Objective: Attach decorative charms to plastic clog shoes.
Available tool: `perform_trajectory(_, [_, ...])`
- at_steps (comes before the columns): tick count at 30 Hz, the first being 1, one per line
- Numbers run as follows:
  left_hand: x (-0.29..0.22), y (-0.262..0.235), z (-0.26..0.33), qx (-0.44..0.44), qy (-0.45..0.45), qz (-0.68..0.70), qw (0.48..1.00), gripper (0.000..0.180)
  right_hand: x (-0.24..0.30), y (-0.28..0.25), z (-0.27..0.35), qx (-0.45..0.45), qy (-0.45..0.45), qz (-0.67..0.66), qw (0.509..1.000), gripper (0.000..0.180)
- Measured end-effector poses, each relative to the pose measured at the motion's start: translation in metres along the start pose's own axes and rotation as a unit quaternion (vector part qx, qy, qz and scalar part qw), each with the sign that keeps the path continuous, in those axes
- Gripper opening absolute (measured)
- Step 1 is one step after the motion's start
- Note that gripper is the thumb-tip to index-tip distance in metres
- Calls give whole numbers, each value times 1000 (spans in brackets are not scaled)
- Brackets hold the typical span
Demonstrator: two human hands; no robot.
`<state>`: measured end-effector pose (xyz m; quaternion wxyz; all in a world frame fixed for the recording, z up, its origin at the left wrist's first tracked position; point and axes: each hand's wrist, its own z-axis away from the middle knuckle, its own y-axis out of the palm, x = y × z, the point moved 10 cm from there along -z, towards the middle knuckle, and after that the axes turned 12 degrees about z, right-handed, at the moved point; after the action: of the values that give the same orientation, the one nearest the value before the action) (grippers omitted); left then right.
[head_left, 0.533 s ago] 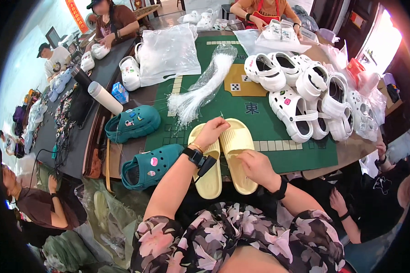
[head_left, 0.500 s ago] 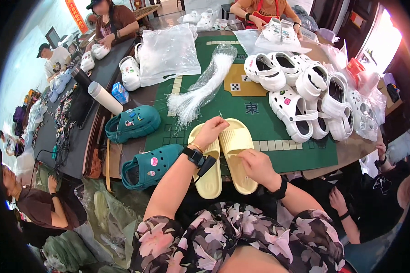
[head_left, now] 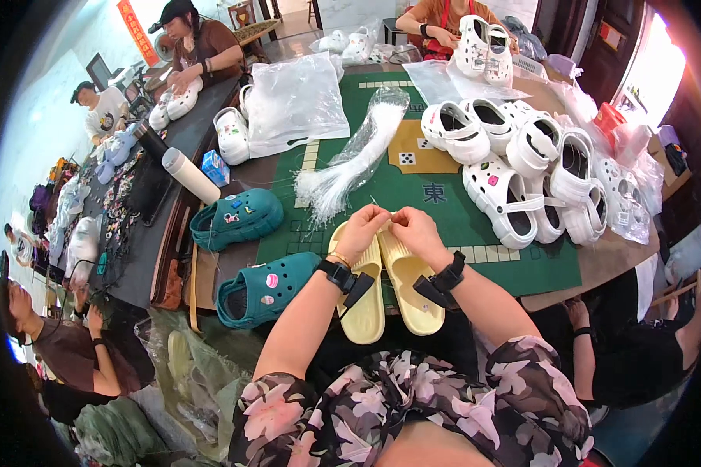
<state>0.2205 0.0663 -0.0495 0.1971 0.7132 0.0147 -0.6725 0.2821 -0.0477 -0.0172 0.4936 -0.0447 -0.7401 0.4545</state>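
A pair of pale yellow slide slippers lies side by side at the near table edge: a left slipper (head_left: 364,315) and a right slipper (head_left: 414,292). Above their straps my left hand (head_left: 361,233) and my right hand (head_left: 417,235) meet, fingertips pinched together. From the pinch a thin pale plastic strand (head_left: 374,201) sticks up; its lower part is hidden by my fingers. Just beyond lies a bundle of white plastic strands (head_left: 339,183) in a clear sleeve. Left of my left forearm sit two teal clogs with charms, a near clog (head_left: 266,288) and a far clog (head_left: 240,218).
White clogs (head_left: 498,194) are piled on the right of the green mat (head_left: 452,222). A clear plastic bag (head_left: 300,109), a white bottle (head_left: 191,177) and a blue box (head_left: 215,167) stand far left. Co-workers handle shoes around the tables; another person's hand (head_left: 576,314) is at right.
My right hand has moved up and left from the right slipper to meet my left hand at the strand. Across the table, a co-worker has raised a pair of white clogs.
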Motion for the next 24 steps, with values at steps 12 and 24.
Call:
perform_trajectory(12, [-1, -3, -2, -7, 4, 32, 999, 14, -14, 8, -12, 7, 26, -21, 999, 21])
perform_trajectory(24, [-1, -3, 0, -9, 5, 68, 998, 15, -15, 9, -18, 21, 12, -17, 1000, 20])
